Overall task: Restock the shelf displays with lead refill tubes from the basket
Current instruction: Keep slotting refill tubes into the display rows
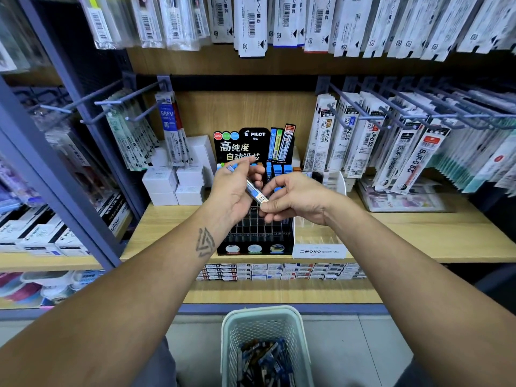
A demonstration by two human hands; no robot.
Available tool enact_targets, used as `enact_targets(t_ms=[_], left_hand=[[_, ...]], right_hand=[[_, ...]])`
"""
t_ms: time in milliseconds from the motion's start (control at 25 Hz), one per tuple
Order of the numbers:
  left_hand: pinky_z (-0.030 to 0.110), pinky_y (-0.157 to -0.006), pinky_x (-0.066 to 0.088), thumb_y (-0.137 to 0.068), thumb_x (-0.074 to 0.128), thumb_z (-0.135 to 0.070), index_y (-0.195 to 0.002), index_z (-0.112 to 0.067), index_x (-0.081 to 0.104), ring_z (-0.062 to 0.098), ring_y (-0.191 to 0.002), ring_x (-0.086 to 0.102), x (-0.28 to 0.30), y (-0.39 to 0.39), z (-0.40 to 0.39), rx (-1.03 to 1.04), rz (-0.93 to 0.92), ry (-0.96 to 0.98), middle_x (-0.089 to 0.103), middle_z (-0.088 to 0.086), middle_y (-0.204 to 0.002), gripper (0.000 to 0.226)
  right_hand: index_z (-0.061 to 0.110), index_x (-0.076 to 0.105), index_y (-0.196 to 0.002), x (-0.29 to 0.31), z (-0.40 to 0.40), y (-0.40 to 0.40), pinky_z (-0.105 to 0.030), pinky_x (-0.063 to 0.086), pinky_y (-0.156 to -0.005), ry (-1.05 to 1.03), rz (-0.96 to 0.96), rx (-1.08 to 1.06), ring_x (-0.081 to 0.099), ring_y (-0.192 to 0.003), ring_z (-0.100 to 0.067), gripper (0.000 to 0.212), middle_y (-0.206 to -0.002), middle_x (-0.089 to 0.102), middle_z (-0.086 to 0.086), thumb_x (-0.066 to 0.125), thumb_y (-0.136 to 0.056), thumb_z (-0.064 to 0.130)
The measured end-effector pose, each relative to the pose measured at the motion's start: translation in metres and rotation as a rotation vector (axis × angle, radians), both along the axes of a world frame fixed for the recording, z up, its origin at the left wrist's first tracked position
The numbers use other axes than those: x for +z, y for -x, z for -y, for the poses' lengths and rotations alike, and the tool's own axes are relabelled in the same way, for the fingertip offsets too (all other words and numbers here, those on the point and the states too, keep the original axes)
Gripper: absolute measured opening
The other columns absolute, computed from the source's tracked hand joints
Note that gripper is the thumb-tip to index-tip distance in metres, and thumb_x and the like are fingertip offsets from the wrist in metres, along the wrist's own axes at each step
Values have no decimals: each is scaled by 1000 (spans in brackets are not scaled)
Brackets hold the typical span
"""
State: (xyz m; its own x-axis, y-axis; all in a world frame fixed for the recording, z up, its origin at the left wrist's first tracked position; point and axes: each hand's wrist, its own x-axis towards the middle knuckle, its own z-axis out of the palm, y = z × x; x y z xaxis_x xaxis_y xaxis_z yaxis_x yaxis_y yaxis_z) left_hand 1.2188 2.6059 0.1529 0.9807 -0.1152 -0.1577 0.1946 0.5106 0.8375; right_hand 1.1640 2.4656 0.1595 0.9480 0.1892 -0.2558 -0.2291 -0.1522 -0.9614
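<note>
Below both hands sits the pale basket (262, 319) of lead refill tubes (265, 361). One tube (252, 188) is pinched between left hand (234, 188) and right hand (296, 199), just above the black display (255, 241) marked "PILOT"; "MONO graph MG" stand (318, 251) beside it.

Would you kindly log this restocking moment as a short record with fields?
held item: lead refill tube, tilted, blue cap up
left hand: grips the tube's upper part
right hand: pinches the tube's lower end
target: black Pilot display, front slots empty
supply: basket on the floor, holding more tubes
</note>
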Motion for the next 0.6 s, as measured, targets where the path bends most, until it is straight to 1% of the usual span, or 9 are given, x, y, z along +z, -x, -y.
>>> enact_targets(t_ms=[120,200,280,360,440,520,600], left_hand=[[24,-49,46,-106,44,-7,-103,-5,60,14,-48,53,5,-10,-12,83,-34,94,65,9,-62,16],[23,-46,46,-105,45,-7,-102,-7,59,15,-43,52,5,-17,-19,135,-70,139,63,7,-58,14],[20,-42,39,-104,46,-5,-102,-9,56,13,-39,45,3,-22,-26,147,-94,132,56,5,-54,11],[16,-37,27,-104,45,-4,-97,-10,54,9,-34,33,1,-22,-30,120,-90,26,48,0,-50,14],[15,-35,19,-102,47,-4,-86,-13,51,7,-32,26,0,-21,-33,67,-86,-126,43,-3,-46,18],[15,-36,16,-98,52,-3,-82,-14,46,7,-32,23,-3,-20,-35,8,-95,-268,42,-3,-47,21],[16,-38,16,-94,55,-1,-86,-10,46,8,-33,24,-5,-21,-39,-24,-82,-404,45,2,-53,15]], right_hand=[[-4,64,-107,7,14,-1,-22,57,-55,38,25,-19,71,-64,-22,26,-86,74,-24,74,-84,-6],[-5,68,-104,12,25,-4,-23,58,-59,-24,47,-133,70,-65,-21,20,-85,73,-21,71,-84,-8],[-5,69,-100,15,36,-10,-25,60,-65,-110,96,-278,71,-71,-22,18,-87,72,-21,69,-84,-11],[-3,71,-97,16,43,-15,-25,59,-71,-123,177,-397,72,-78,-23,17,-94,71,-21,69,-83,-13],[-1,70,-98,17,47,-19,-23,57,-69,-54,268,-440,71,-76,-21,17,-92,71,-19,70,-84,-12],[-2,66,-100,18,47,-20,-23,56,-61,9,328,-421,71,-68,-21,20,-83,69,-18,71,-84,-11],[-3,66,-99,17,44,-21,-23,57,-59,53,344,-385,72,-66,-22,18,-81,69,-19,72,-84,-11]])
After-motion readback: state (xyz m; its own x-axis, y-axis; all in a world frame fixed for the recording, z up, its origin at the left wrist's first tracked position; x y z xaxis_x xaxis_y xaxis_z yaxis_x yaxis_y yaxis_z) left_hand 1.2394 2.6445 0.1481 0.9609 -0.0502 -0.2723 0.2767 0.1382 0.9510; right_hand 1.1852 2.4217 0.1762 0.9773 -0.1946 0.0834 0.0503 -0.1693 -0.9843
